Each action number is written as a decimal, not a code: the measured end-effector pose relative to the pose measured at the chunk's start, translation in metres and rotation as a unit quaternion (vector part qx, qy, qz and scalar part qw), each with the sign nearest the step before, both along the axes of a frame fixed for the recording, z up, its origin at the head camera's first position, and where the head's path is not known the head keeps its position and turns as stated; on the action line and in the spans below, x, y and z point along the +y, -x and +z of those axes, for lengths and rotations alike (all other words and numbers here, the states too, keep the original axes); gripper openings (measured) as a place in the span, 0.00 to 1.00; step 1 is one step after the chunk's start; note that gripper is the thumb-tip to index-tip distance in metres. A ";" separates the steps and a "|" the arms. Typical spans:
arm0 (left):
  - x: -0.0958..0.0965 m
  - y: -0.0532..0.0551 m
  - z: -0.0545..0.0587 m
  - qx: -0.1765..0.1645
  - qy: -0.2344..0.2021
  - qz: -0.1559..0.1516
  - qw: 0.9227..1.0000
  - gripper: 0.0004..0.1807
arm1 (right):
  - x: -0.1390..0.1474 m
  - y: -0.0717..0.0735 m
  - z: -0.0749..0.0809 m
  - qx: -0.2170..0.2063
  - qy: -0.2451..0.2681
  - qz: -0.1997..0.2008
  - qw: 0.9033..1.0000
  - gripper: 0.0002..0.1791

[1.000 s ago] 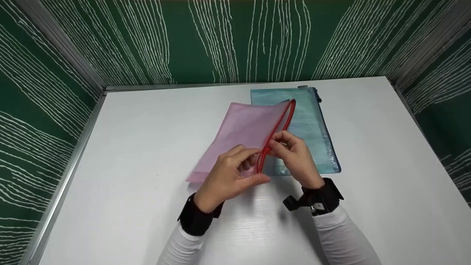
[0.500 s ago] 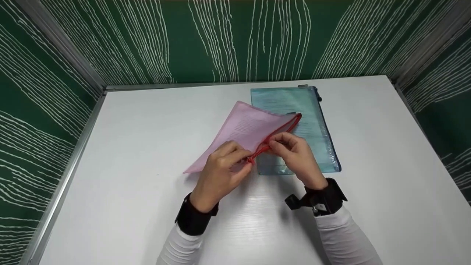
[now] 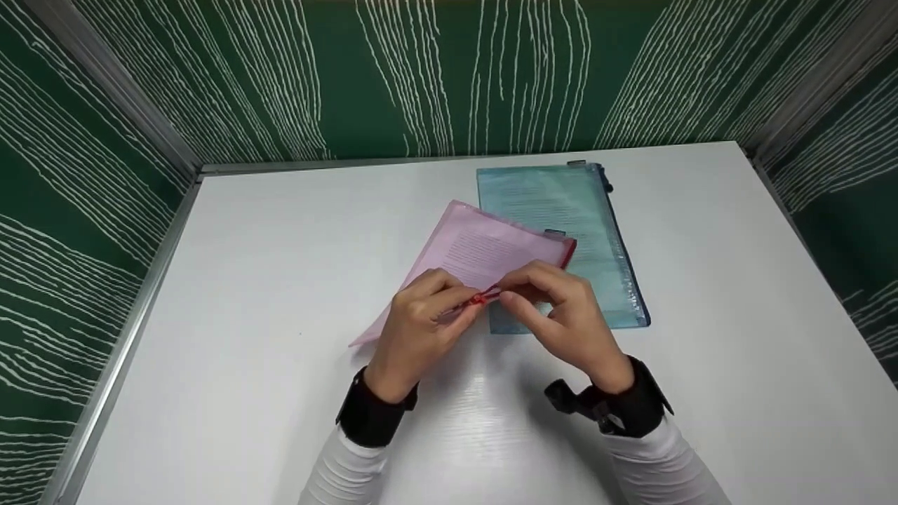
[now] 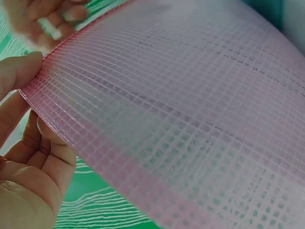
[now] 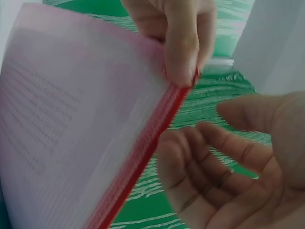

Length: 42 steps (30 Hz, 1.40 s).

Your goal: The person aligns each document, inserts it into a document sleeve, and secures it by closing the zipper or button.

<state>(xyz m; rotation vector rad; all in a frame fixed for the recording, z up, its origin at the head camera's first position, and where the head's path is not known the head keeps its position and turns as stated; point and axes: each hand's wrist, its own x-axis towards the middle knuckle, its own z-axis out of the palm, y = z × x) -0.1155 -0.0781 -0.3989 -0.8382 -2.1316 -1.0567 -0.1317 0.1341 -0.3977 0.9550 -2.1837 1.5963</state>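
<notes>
A pink mesh zipper pouch (image 3: pixel 484 245) with a red zipper edge (image 5: pixel 143 164) is lifted at its near corner, and printed text shows through it. My left hand (image 3: pixel 417 330) pinches that corner between thumb and fingers, at the end of the red zipper. Beside it, my right hand (image 3: pixel 572 319) has its thumb apart from its bent fingers. In the right wrist view those fingertips (image 5: pixel 170 148) lie at the red edge, with no pinch on it; whether they touch it is unclear. The zipper's slider cannot be made out.
A teal zipper pouch (image 3: pixel 607 280) with a dark blue zipper edge lies flat on the white table (image 3: pixel 266 280), partly under the pink one. Green panels with white wavy lines (image 3: pixel 449 77) stand around the table's back and sides.
The pouch's red edge, spread apart a second ago, now lies together. My left hand has taken hold of the near corner. My right hand has released the zipper edge and its thumb has come away.
</notes>
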 end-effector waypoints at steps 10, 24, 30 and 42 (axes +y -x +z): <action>0.001 -0.001 -0.001 0.010 0.028 -0.008 1.000 0.02 | -0.011 -0.003 -0.004 0.080 -0.018 0.019 0.996 0.14; 0.001 -0.002 0.001 0.005 0.046 -0.010 0.999 0.02 | -0.011 -0.001 -0.004 0.091 -0.017 0.017 0.996 0.09; 0.001 -0.002 0.001 0.011 0.057 -0.014 0.998 0.04 | -0.010 -0.001 -0.007 0.065 -0.024 0.023 0.997 0.09; 0.000 -0.001 0.001 0.019 0.040 -0.017 0.999 0.04 | -0.008 0.001 -0.007 -0.044 0.020 0.077 0.996 0.07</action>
